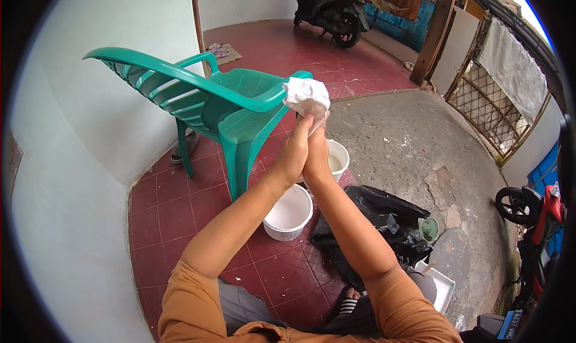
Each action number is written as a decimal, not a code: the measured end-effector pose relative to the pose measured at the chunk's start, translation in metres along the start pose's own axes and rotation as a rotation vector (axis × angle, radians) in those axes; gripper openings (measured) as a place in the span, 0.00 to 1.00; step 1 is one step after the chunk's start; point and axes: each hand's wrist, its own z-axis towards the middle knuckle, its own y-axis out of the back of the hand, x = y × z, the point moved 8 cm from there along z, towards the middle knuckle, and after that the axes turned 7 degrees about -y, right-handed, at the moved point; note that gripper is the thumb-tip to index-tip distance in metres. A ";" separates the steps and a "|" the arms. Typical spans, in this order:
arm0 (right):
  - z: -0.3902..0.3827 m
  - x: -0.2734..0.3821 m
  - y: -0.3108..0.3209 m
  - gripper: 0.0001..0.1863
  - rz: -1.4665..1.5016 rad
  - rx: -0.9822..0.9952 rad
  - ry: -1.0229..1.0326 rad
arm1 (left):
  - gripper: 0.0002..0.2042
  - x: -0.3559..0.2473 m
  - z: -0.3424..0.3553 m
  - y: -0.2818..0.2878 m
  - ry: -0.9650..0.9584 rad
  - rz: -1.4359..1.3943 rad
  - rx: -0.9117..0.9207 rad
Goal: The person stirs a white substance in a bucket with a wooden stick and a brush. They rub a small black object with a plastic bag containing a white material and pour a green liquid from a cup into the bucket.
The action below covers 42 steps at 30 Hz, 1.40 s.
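Both arms reach straight ahead, with the wrists close together. My left hand (293,154) and my right hand (317,153) are pressed palm to palm around the lower end of a white crumpled wad (306,92). It looks wet and soft; whether it is cloth or something else I cannot tell. Its lumpy top sticks up beyond my fingers, in line with the front armrest of a green plastic chair (252,86). Below my wrists stands a white bucket (288,230), whitish inside. Partly behind my right hand is another white bucket (339,154) with pale liquid.
A black plastic bag (366,208) lies at the right, with a green-stained cup (428,229) on it. Beside it are a grey round board (451,253) and a white tray (445,286). Motorbikes stand at the back (336,13) and the right edge (543,223). A white wall (78,163) runs along the left.
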 end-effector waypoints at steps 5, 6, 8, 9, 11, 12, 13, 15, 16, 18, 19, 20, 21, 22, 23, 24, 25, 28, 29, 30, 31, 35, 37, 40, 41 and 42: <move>0.003 0.003 0.006 0.45 0.040 -0.026 0.064 | 0.33 -0.003 0.005 -0.004 0.019 0.333 0.203; 0.004 0.003 0.005 0.45 0.044 -0.023 0.078 | 0.29 0.004 0.006 0.002 0.087 0.185 0.081; -0.001 0.004 0.007 0.45 0.077 -0.020 0.126 | 0.27 0.010 0.008 0.003 0.069 0.162 0.070; -0.006 0.006 0.012 0.46 0.098 -0.011 0.168 | 0.24 0.010 0.008 0.002 0.041 0.137 0.063; -0.014 -0.003 0.025 0.46 0.145 0.043 0.177 | 0.23 0.010 0.009 0.003 0.075 0.094 0.027; -0.016 -0.017 0.035 0.48 0.126 0.108 0.063 | 0.23 0.004 0.013 0.005 0.054 0.008 0.004; -0.013 -0.039 0.039 0.50 0.179 0.119 -0.013 | 0.23 0.000 0.016 0.006 0.032 -0.078 -0.019; -0.021 -0.072 0.034 0.50 0.317 0.119 -0.225 | 0.23 0.004 0.016 0.007 -0.006 -0.037 -0.004; -0.011 -0.103 0.047 0.49 0.377 -0.106 -0.270 | 0.22 0.006 0.017 0.008 0.006 0.018 -0.002; -0.017 -0.115 0.043 0.40 0.613 -0.169 -0.359 | 0.21 0.002 0.016 0.016 0.045 0.145 -0.017; -0.015 -0.136 0.051 0.36 0.734 -0.237 -0.426 | 0.21 0.004 0.016 0.015 0.047 0.140 -0.013; -0.018 -0.129 0.046 0.36 0.745 -0.235 -0.432 | 0.21 0.003 0.014 0.025 0.019 0.225 -0.059; -0.026 -0.113 0.039 0.32 0.846 -0.280 -0.475 | 0.21 -0.003 0.011 0.035 -0.010 0.315 -0.106; -0.030 -0.109 0.043 0.28 0.976 -0.337 -0.523 | 0.20 0.004 0.009 0.028 -0.019 0.333 -0.096; -0.027 -0.106 0.044 0.28 0.977 -0.333 -0.518 | 0.20 0.006 0.007 0.029 -0.025 0.333 -0.093; -0.023 -0.104 0.047 0.27 0.906 -0.337 -0.492 | 0.20 0.008 0.007 0.032 -0.052 0.421 -0.079; -0.020 -0.102 0.048 0.26 0.837 -0.340 -0.466 | 0.20 0.008 0.006 0.032 -0.079 0.511 -0.066; -0.020 -0.109 0.061 0.26 0.512 -0.488 -0.278 | 0.17 0.017 0.003 0.024 -0.165 0.577 -0.055; -0.024 -0.098 0.059 0.26 0.389 -0.541 -0.169 | 0.16 0.019 0.001 0.023 -0.181 0.633 -0.025; -0.023 -0.091 0.057 0.25 0.312 -0.519 -0.158 | 0.15 0.020 -0.001 0.025 -0.126 0.567 -0.055; -0.020 -0.085 0.060 0.25 0.316 -0.517 -0.163 | 0.15 0.025 -0.001 0.029 -0.124 0.573 -0.056; -0.020 -0.055 0.059 0.26 0.414 -0.486 -0.190 | 0.17 0.031 -0.007 0.026 -0.223 0.697 0.011; -0.033 -0.054 0.056 0.26 0.319 -0.538 -0.080 | 0.17 0.028 -0.002 0.032 -0.195 0.600 -0.151; -0.044 -0.046 0.043 0.26 0.230 -0.536 -0.033 | 0.17 0.028 -0.002 0.043 -0.137 0.554 -0.165; -0.042 -0.036 0.046 0.26 0.185 -0.536 0.012 | 0.17 0.028 -0.002 0.038 -0.099 0.542 -0.164; -0.031 -0.037 0.051 0.27 0.161 -0.514 0.022 | 0.16 0.027 -0.004 0.034 -0.112 0.554 -0.152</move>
